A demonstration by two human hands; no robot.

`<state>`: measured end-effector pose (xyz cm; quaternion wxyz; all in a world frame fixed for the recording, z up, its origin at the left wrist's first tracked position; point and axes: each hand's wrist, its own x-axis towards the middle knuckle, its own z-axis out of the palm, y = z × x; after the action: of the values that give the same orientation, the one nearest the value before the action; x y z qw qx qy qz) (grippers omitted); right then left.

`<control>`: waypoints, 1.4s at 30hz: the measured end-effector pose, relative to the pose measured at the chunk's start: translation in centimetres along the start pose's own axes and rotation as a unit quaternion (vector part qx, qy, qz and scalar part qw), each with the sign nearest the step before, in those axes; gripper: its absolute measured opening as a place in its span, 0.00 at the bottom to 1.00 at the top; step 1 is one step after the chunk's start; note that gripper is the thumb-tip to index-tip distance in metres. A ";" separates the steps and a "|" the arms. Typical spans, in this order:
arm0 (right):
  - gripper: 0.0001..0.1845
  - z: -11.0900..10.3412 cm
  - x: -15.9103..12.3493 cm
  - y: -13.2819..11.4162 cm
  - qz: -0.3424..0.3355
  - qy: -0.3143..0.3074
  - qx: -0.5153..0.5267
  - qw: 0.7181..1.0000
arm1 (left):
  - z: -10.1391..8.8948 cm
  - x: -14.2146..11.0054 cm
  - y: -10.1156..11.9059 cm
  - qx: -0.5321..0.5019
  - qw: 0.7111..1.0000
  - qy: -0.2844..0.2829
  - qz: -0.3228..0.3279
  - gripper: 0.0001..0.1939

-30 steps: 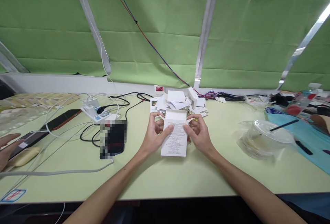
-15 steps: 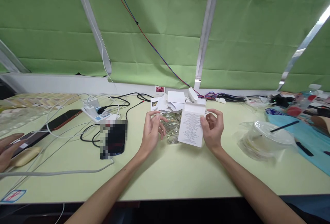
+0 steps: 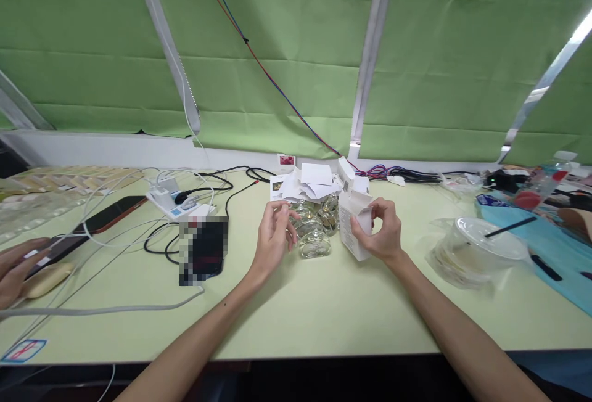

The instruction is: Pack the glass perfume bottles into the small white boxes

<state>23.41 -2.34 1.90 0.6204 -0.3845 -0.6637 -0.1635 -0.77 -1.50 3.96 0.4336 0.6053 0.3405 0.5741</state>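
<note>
My right hand (image 3: pixel 383 229) pinches a small white printed carton (image 3: pixel 355 227) between thumb and fingers. The carton stands upright with its top flap up, and its printed side faces left. My left hand (image 3: pixel 274 233) is held to the left, fingers loosely curled and apart, with nothing in it. Between the hands lie several clear glass bottles (image 3: pixel 314 245) with pale liquid, the nearest one on its own in front. Behind them rests a pile of white cards and papers (image 3: pixel 311 181). Another small white box (image 3: pixel 345 171) leans at the back of the pile.
Left are a partly blurred phone (image 3: pixel 210 248), a white power strip (image 3: pixel 185 209) and tangled cables. Another person's hand (image 3: pixel 18 266) is at the far left. A lidded plastic bowl (image 3: pixel 490 245) with a black straw and a blue cloth (image 3: pixel 555 254) are on the right.
My right hand has turned the flat-looking white carton so that it shows as an open box, and shifted it right, uncovering more bottles. My left hand has hardly moved.
</note>
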 end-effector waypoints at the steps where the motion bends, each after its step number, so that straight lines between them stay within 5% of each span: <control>1: 0.20 0.1 -0.1 0.1 -0.008 -0.008 0.002 1.000 | 0.0 0.0 0.0 0.002 1.000 0.000 0.001 0.17; 11: 0.21 0.7 -0.2 0.6 -0.031 -0.073 -0.020 0.997 | 0.1 0.0 -0.3 0.008 1.000 -0.003 0.000 0.17; 17: 0.17 0.1 0.4 0.7 -0.020 0.016 -0.074 0.997 | 0.0 0.1 -0.2 0.009 1.000 -0.010 -0.002 0.18; 23: 0.17 -0.8 0.9 2.8 0.089 0.138 -0.191 0.968 | 0.1 -0.1 0.0 0.008 1.000 -0.012 -0.009 0.19; 32: 0.11 -1.1 1.0 4.6 0.176 0.031 -0.244 0.953 | 0.1 -0.1 -0.2 0.009 1.000 -0.020 -0.007 0.19; 42: 0.12 -0.9 0.7 5.5 0.157 0.031 -0.190 0.969 | 0.1 -0.2 -0.2 0.014 0.999 -0.026 -0.011 0.19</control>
<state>28.07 0.82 1.29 0.5740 -0.5896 -0.5323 -0.1990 -0.65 -1.57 3.71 0.4402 0.6226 0.3436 0.5483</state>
